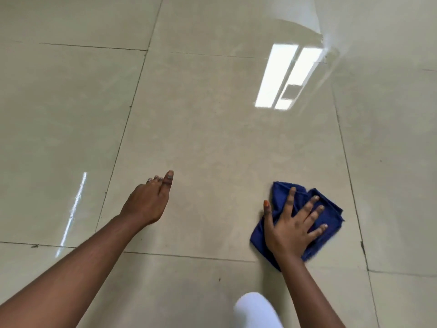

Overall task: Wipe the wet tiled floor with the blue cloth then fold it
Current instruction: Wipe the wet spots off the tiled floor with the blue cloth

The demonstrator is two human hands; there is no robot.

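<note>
A crumpled blue cloth (328, 209) lies on the glossy beige tiled floor (212, 129), right of centre and low in the head view. My right hand (293, 226) presses down flat on it with fingers spread, covering its middle. My left hand (149, 201) rests on the bare tile well to the left of the cloth, fingers held together and straight, holding nothing. Both forearms reach in from the bottom edge.
Dark grout lines cross the floor. A bright window reflection (283, 76) shines on the tiles at upper right. A white wall base (307, 17) stands at the top right. My white-clad knee (257, 311) shows at the bottom edge.
</note>
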